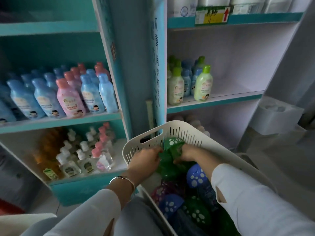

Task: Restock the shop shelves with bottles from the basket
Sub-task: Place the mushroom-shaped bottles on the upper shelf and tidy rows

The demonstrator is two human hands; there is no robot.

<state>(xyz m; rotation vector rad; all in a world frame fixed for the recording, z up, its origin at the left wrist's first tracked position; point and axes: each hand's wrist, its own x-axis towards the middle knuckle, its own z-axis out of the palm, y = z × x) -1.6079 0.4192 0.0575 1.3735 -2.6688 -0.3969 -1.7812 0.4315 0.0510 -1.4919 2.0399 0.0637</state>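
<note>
Scene: shop aisle, seen from above the hands, white slotted basket (170,127) low in front of two shelf units.
Left hand (144,159): inside the basket's far end, fingers curled onto the left side of a green bottle (173,145); fingertips partly hidden, so exact hold hard to read.
Right hand (187,151): closed round the same green bottle from the right, just below its white-spotted cap.
Green bottle: in the basket, not on any shelf, pressed up against the slotted far wall, between the two hands.
Other basket stock: blue spotted-cap bottles (196,176) and more green ones, lying jumbled nearer the body.
Left wrist: thin silver bracelet (121,178) above a white sleeve.
Right-hand shelf (213,101): small cluster of pale green bottles (202,84) and blue ones, standing upright at its left end; rest of the board bare.
Left unit, middle shelf: dense rows of blue and pink bottles (68,96), upright.
Left unit, lower shelf: clear bottles (81,160) with white and pink caps beside amber ones.
Top right: yellow shelf tag (212,15) with a red arrow pointing up.
</note>
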